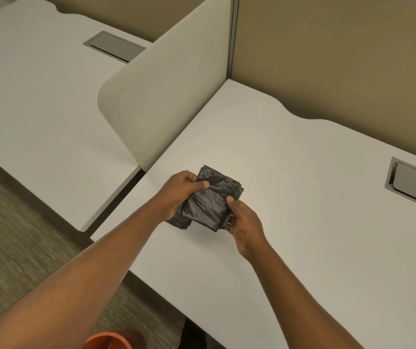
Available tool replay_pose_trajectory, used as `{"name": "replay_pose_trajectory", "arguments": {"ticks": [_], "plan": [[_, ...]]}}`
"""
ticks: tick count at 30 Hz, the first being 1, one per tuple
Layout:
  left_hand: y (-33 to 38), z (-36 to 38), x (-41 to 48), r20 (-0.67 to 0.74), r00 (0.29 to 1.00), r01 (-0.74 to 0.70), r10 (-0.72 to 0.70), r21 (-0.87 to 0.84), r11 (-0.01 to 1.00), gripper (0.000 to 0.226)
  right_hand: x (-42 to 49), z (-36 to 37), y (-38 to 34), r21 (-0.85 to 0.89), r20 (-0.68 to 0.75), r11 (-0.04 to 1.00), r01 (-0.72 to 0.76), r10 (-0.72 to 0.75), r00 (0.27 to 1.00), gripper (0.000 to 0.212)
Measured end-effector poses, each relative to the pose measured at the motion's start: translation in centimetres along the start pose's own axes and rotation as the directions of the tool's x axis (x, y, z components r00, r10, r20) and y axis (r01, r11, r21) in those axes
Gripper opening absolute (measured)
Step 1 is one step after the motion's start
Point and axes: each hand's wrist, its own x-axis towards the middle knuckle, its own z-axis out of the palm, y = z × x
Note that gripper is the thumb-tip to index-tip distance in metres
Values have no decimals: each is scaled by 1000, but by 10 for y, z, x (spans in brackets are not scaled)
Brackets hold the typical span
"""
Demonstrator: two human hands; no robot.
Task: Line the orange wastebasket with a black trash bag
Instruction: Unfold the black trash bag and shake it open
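A folded black trash bag (208, 200) is held just above the white desk (290, 172), near its left end. My left hand (179, 191) grips the bag's left side, thumb lying on top. My right hand (243, 220) pinches its lower right corner. More folded black plastic (180, 221) lies under it on the desk. The orange wastebasket (109, 340) shows only as a piece of rim at the bottom edge, on the carpet beside my left forearm.
A rounded white divider panel (166, 96) stands between this desk and a second white desk (38, 96) on the left. Each desk has a grey cable hatch (415, 183). Tan partition walls (340, 59) close the back. Carpet (13, 248) lies at lower left.
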Motion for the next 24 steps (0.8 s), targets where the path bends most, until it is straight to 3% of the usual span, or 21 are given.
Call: {"name": "replay_pose_trajectory", "arguments": {"ticks": [2,4,7,8,9,12,15,18,24], "plan": [[2,11,-9,-24,999,-33,37,141,989,37,-12,-8,-5,29,-14,1000,9,-9,1000,19],[0,23,-22,-101,972,-148,214,446,883,44,-24,-16,-13,18,-47,999,29,-28,999,17],[-9,44,-46,-65,757,-402,651,738,541,34,-47,-28,-24,-55,-92,994,94,-99,991,17],[-11,52,-54,-18,714,-453,700,751,481,30,-55,-32,-27,-79,-97,990,116,-123,988,18],[-12,60,-62,25,717,-490,696,729,478,28,-63,-36,-30,-94,-95,987,133,-142,985,19],[-18,87,-83,100,844,-476,527,595,648,35,-86,-46,-36,-85,-37,984,159,-162,986,25],[-20,107,-103,86,912,-391,400,470,791,42,-105,-54,-42,-40,25,987,157,-156,987,31],[-20,119,-119,80,944,-327,319,323,888,32,-121,-64,-45,-19,42,987,158,-157,987,34],[-31,126,-143,22,963,-269,269,146,952,17,-142,-73,-39,34,62,990,139,-141,988,35]]}}
